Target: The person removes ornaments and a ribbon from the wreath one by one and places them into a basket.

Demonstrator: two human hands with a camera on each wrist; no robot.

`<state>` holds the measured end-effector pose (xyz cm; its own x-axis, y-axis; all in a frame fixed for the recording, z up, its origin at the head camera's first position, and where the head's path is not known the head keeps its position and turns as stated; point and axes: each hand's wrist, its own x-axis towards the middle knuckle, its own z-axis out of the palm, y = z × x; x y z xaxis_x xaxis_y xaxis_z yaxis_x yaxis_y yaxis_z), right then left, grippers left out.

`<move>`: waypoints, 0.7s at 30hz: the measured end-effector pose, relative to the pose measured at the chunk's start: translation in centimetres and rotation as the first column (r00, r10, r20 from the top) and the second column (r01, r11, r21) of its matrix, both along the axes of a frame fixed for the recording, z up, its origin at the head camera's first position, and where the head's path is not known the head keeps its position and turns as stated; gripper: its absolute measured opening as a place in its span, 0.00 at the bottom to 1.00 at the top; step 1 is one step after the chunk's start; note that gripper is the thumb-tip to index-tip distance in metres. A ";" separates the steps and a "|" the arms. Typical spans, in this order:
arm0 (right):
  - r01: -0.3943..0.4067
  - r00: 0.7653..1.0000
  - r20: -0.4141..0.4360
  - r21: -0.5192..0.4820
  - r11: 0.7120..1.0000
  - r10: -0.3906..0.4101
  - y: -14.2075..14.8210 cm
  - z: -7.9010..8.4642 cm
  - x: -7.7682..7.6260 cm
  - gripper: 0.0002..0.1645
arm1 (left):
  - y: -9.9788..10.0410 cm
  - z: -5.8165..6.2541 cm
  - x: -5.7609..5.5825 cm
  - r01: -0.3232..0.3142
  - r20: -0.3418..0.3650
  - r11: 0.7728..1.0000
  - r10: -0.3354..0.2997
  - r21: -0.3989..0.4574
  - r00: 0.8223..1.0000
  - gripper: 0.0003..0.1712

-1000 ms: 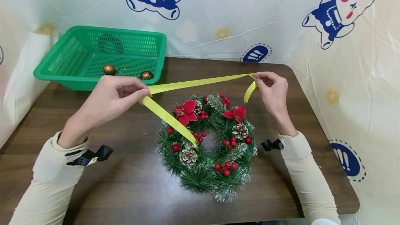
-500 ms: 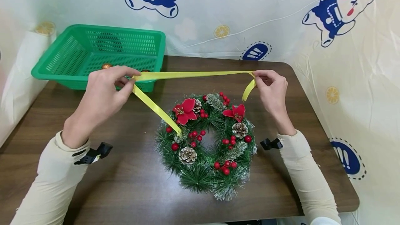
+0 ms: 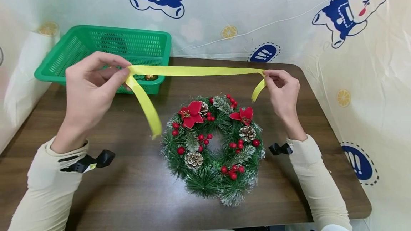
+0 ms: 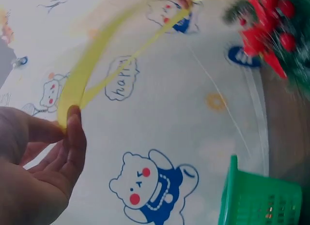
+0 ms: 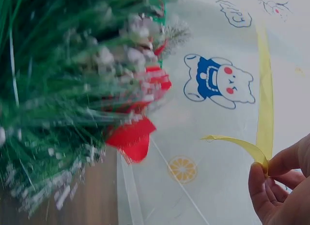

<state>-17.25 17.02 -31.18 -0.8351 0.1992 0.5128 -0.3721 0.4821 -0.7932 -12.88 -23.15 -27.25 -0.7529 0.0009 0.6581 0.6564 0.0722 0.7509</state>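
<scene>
A yellow ribbon [image 3: 192,70] stretches nearly level between both hands, above the far side of the wreath. Thumb and fingers of my left hand [image 3: 93,88] pinch it in front of the green basket, and a loose tail hangs down toward the wreath's left side. At the other end, my right hand [image 3: 284,93] pinches the ribbon, leaving a short curled tail. The green wreath [image 3: 205,184] lies flat on the table, with red flowers, red berries and pinecones. In the right wrist view the ribbon [image 5: 265,99] runs up from the pinching fingertips.
A green plastic basket [image 3: 157,42] stands at the table's back left, partly behind my left hand. One bronze-coloured ball [image 3: 151,77] shows inside it. The brown table [image 3: 135,195] meets a printed cloth backdrop [image 3: 205,6] at the back and right.
My left hand has moved left and up, pulling the ribbon tighter and drawing its loose tail off the wreath. The right hand has hardly moved.
</scene>
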 end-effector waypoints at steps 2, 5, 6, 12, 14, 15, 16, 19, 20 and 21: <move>-0.029 1.000 -0.005 -0.004 1.000 0.029 -0.5 0.2 0.3 0.10 | -0.2 0.1 -0.1 0.037 -0.002 0.994 -0.037 0.107 0.999 0.08; -0.076 0.997 -0.011 0.002 0.997 0.076 -1.3 0.2 0.6 0.10 | -0.8 0.1 -0.5 0.020 0.021 0.988 -0.023 0.151 1.000 0.08; -0.092 0.996 -0.013 0.006 0.996 0.092 -1.5 0.2 0.7 0.10 | -1.1 0.0 -0.6 0.009 0.029 0.989 -0.013 0.149 0.999 0.08; -0.173 0.985 0.001 0.054 0.983 0.173 -2.7 0.1 0.1 0.10 | -2.7 -0.4 -1.3 -0.007 0.103 0.989 -0.009 0.149 0.995 0.10; -0.204 0.979 0.009 0.075 0.976 0.204 -2.8 -0.1 -0.6 0.10 | -3.0 -0.3 -1.5 -0.004 0.136 0.989 -0.016 0.148 0.991 0.10; -0.220 0.975 0.014 0.086 0.972 0.220 -2.8 -0.2 -1.0 0.10 | -3.1 -0.2 -1.5 -0.001 0.155 0.989 -0.022 0.150 0.988 0.11; -0.237 0.972 0.021 0.102 0.966 0.236 -2.8 -0.3 -1.4 0.10 | -3.3 -0.1 -1.6 0.001 0.174 0.988 -0.028 0.153 0.984 0.11; -0.293 0.956 0.057 0.135 0.946 0.288 -3.3 0.1 -2.3 0.10 | -4.0 0.0 -2.3 -0.006 0.192 0.992 -0.019 0.128 0.981 0.12; -0.311 0.950 0.074 0.145 0.939 0.303 -3.6 0.4 -2.5 0.11 | -4.3 0.0 -2.6 -0.008 0.200 0.993 -0.016 0.120 0.980 0.13; -0.329 0.943 0.095 0.149 0.933 0.318 -3.9 0.6 -2.8 0.11 | -4.6 -0.1 -2.9 -0.013 0.207 0.994 -0.010 0.108 0.978 0.13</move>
